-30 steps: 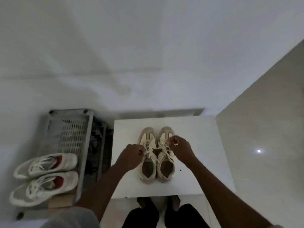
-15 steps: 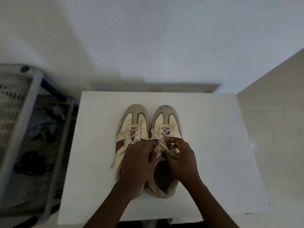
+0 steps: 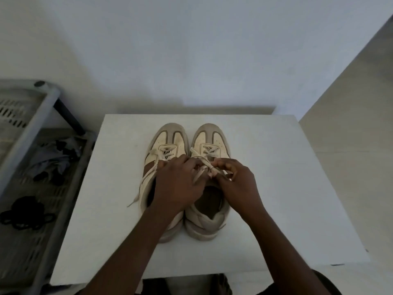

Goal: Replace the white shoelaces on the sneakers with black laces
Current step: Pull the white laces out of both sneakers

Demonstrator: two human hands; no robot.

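**A:** Where is the work being done?

**B:** On the white lace point(image 3: 203, 163) of the right sneaker point(image 3: 212, 139), at the knot above the tongue. The pair is set side by side, toes away, in the middle of the white table point(image 3: 287, 188). On the left sneaker point(image 3: 170, 141) a loose end is seen trailing down its outer side.

**A:** How is the knot best undone?

**B:** It is judged that the free end should be drawn out slowly while the shoe is steadied. If both strands are tugged at once, the knot may be tightened. Each crossing can then be slackened before anything is pulled through the eyelets.

**A:** And the hands?

**B:** Both are brought together over the knot, wrists low. The lace is pinched by the curled fingertips of the right hand point(image 3: 238, 184). A strand is held under the bent fingers of the left hand point(image 3: 178, 184), which lies across the left sneaker's opening.

**A:** Black laces?

**B:** A black bundle point(image 3: 23, 211) is seen on the rack point(image 3: 42, 107) beside the table. It cannot be told whether it is laces.
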